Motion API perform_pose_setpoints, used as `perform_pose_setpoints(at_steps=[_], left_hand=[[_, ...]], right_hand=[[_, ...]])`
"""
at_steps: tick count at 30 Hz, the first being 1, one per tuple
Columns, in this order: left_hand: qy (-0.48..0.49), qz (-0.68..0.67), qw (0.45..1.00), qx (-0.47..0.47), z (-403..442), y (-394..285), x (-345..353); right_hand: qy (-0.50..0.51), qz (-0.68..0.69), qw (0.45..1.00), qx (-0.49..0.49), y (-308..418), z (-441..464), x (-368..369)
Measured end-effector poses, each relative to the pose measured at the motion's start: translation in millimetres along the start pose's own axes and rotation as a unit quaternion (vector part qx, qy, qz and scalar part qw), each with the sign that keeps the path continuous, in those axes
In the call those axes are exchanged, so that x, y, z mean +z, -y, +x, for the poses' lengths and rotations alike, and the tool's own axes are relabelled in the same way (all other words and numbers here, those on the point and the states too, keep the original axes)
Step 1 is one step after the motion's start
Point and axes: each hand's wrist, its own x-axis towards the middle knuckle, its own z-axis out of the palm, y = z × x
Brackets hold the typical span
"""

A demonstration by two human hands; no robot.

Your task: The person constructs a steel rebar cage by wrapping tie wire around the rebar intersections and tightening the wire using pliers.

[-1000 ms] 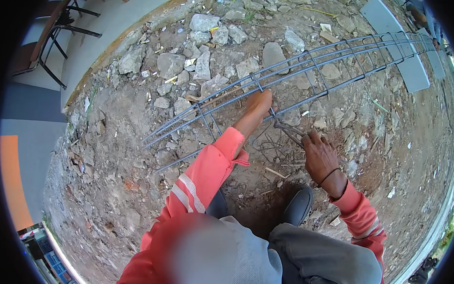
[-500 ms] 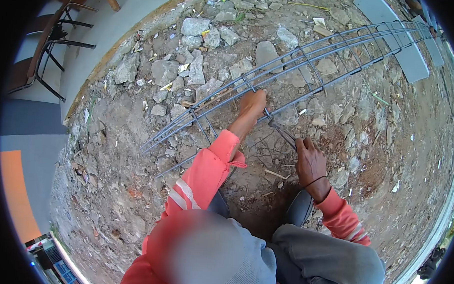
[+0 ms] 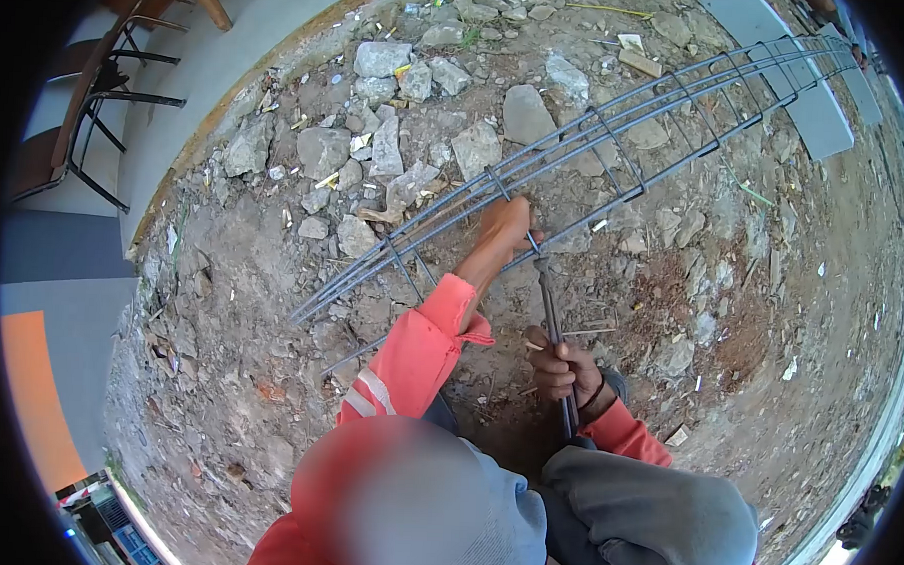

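A long cage of steel bars with square hoops slants from lower left to upper right over rubble ground. My left hand is closed on the cage near one of its hoops. My right hand is wrapped round the handles of long pliers, below the cage. The jaws of the pliers touch the lower bar at that hoop, just right of my left hand. Whatever the jaws grip is too small to make out.
Grey boards lie under the far right end of the cage. Broken stones are scattered beyond it. Chairs stand on a paved floor at the upper left. My knee is at the bottom.
My right hand has moved down and left, swinging the pliers from a slant to nearly upright. My left hand stays at the same hoop; the cage's near end has shifted slightly.
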Motion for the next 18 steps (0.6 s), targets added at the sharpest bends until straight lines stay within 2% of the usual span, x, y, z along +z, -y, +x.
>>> perform_pose_setpoints(at_steps=[1, 2, 3, 5, 7, 8, 9, 10, 11, 12, 16, 18], left_hand=[[0.000, -0.020, 1.000, 0.000, -1.6, 3.9, 2.2], [-0.001, -0.041, 0.999, 0.002, -0.4, 5.2, 2.9], [0.001, -0.039, 0.999, -0.001, -2.1, 6.4, 1.9], [0.005, -0.036, 0.999, 0.036, -2.1, 3.6, 0.7], [0.003, -0.023, 0.999, 0.031, 7.3, 3.6, -2.5], [-0.002, -0.005, 1.000, 0.028, 10.9, 4.5, -5.5], [-0.005, -0.008, 1.000, 0.026, 7.4, 3.3, -6.4], [-0.010, -0.005, 0.999, 0.030, 4.4, 0.7, -5.3], [-0.013, -0.002, 0.999, 0.033, 1.1, -2.0, -3.7], [-0.012, -0.001, 0.999, 0.034, -0.8, -4.0, -2.5], [-0.005, -0.011, 1.000, 0.018, -9.3, -7.0, -4.3], [0.006, -0.015, 1.000, 0.010, -7.6, -8.3, -2.9]], right_hand=[[0.061, 0.158, 0.984, 0.047, 1.3, -5.5, 3.1], [0.124, 0.309, 0.939, 0.091, 3.8, -8.1, 5.0], [0.180, 0.452, 0.863, 0.135, 6.6, -12.8, 9.1], [0.153, 0.421, 0.883, 0.138, 17.3, -16.2, 14.1], [0.016, 0.227, 0.964, 0.135, 33.5, -20.9, 21.0], [-0.034, 0.062, 0.989, 0.127, 36.1, -19.6, 12.7], [-0.031, 0.060, 0.989, 0.129, 33.5, -22.9, 8.1], [-0.158, -0.263, 0.951, -0.022, 29.1, -26.4, 5.1], [-0.265, -0.547, 0.776, -0.170, 26.5, -28.6, 4.4], [-0.300, -0.547, 0.776, -0.093, 50.5, -34.3, 14.0], [-0.244, -0.524, 0.815, -0.037, 63.0, -46.1, 18.8], [-0.156, -0.368, 0.917, -0.023, 55.8, -41.7, 20.5]])
